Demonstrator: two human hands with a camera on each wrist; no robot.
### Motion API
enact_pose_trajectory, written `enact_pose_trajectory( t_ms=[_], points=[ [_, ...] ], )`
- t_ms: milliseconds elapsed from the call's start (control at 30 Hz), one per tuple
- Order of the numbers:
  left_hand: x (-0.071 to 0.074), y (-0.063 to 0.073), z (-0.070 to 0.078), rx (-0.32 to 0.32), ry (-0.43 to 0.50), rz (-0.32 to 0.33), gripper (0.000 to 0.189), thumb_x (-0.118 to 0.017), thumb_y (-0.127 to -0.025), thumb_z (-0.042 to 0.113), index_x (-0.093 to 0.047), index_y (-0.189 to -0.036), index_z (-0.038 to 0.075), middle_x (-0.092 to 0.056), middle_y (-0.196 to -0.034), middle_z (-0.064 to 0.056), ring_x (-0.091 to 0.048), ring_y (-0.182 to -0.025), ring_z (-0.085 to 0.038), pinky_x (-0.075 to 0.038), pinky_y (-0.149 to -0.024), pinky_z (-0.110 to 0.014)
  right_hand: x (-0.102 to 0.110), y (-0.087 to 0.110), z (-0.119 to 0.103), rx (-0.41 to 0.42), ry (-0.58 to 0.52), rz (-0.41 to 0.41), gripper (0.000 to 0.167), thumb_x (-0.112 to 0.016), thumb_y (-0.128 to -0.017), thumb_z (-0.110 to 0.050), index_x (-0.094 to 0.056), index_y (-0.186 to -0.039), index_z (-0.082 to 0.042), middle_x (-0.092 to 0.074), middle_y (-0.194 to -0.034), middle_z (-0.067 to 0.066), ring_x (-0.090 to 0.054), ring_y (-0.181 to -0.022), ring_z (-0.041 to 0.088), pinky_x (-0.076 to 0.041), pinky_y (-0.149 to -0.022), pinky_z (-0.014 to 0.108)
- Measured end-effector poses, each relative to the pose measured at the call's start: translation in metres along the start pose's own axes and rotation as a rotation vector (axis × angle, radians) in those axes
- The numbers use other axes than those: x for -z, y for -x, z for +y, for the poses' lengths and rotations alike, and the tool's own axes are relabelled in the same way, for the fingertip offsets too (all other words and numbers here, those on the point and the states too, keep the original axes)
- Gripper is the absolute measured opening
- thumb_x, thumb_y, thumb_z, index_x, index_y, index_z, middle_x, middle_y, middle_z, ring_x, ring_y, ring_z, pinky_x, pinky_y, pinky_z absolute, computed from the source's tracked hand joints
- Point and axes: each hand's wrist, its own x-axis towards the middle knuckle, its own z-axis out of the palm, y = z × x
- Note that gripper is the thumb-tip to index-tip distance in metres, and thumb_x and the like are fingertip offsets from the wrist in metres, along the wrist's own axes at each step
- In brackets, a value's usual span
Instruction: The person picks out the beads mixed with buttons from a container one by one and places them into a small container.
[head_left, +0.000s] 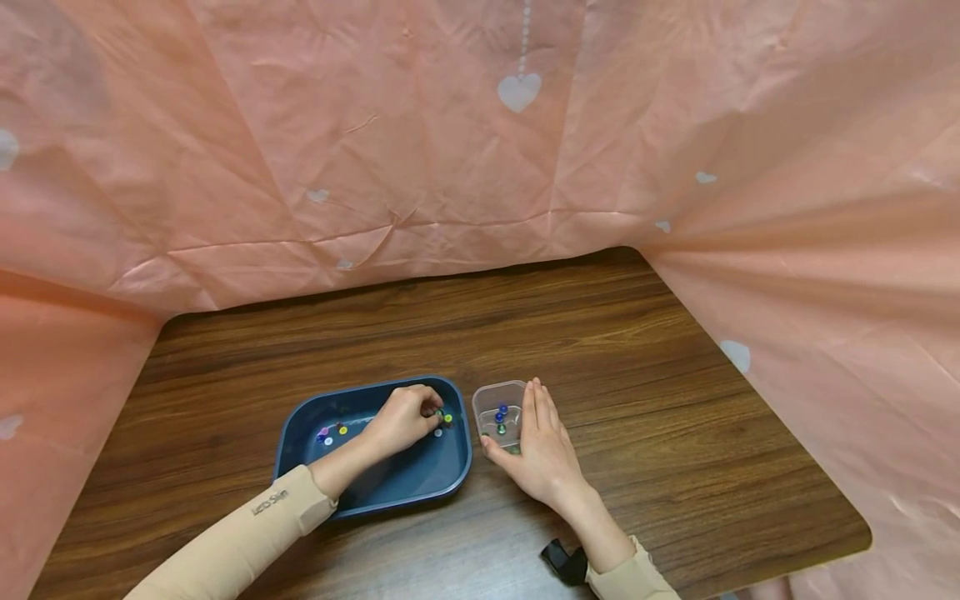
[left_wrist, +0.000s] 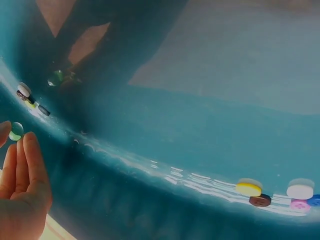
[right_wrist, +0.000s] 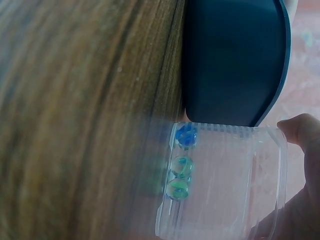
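My left hand (head_left: pixel 405 419) is inside the dark blue basin (head_left: pixel 427 473), by its right wall. Thumb and forefinger pinch a clear green marble (left_wrist: pixel 16 131), best seen in the left wrist view. Several small buttons lie close to those fingers, one of them yellow-green (head_left: pixel 448 418). Just right of the basin stands a clear plastic container (head_left: pixel 498 386). Blue marbles (head_left: pixel 503 409) and green marbles (right_wrist: pixel 178 189) sit on its bottom. My right hand (head_left: pixel 543 458) holds this container, fingers extended along its right side and thumb at the near rim.
At the basin's left end lie more buttons: yellow (left_wrist: pixel 249 189), brown (left_wrist: pixel 260 201), white (left_wrist: pixel 300 191), pink (left_wrist: pixel 300 205) and blue. A black object (head_left: pixel 562 562) shows beside my right wrist. Pink cloth (head_left: pixel 450 167) hangs around the wood-grain table (head_left: pixel 637 375).
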Motion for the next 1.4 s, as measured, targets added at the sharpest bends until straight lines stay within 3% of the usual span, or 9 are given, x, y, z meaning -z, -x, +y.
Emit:
enact_pose_trajectory(
  t_ms=[700, 1167, 1400],
  points=[
    [0.015, 0.002, 0.009, 0.015, 0.0, 0.08, 0.014, -0.072, -0.08, 0.002, -0.07, -0.094, -0.001, -0.064, -0.087, -0.005, -0.062, -0.078, -0.016, -0.054, -0.069, -0.029, 0.0, 0.0, -0.001, -0.008, -0.007, -0.001, 0.102, -0.061, -0.088, -0.054, -0.013, -0.152, 0.008, -0.013, -0.159, 0.025, -0.013, -0.148, 0.038, -0.024, -0.114, 0.059],
    [0.027, -0.002, 0.019, 0.002, 0.022, 0.126, 0.015, -0.073, -0.081, 0.001, -0.07, -0.096, 0.001, -0.065, -0.09, -0.005, -0.063, -0.081, -0.018, -0.055, -0.071, -0.032, 0.0, 0.0, -0.001, -0.004, -0.006, 0.007, 0.102, -0.061, -0.088, -0.055, -0.014, -0.152, 0.009, -0.014, -0.159, 0.025, -0.013, -0.147, 0.039, -0.024, -0.114, 0.059],
    [0.031, -0.004, 0.024, -0.037, 0.044, 0.167, 0.014, -0.073, -0.082, 0.0, -0.069, -0.095, 0.001, -0.065, -0.09, -0.007, -0.065, -0.082, -0.022, -0.057, -0.073, -0.039, 0.0, 0.001, -0.001, -0.015, -0.001, -0.001, 0.104, -0.062, -0.087, -0.055, -0.011, -0.153, 0.007, -0.011, -0.16, 0.024, -0.012, -0.148, 0.038, -0.023, -0.115, 0.058]
  ],
)
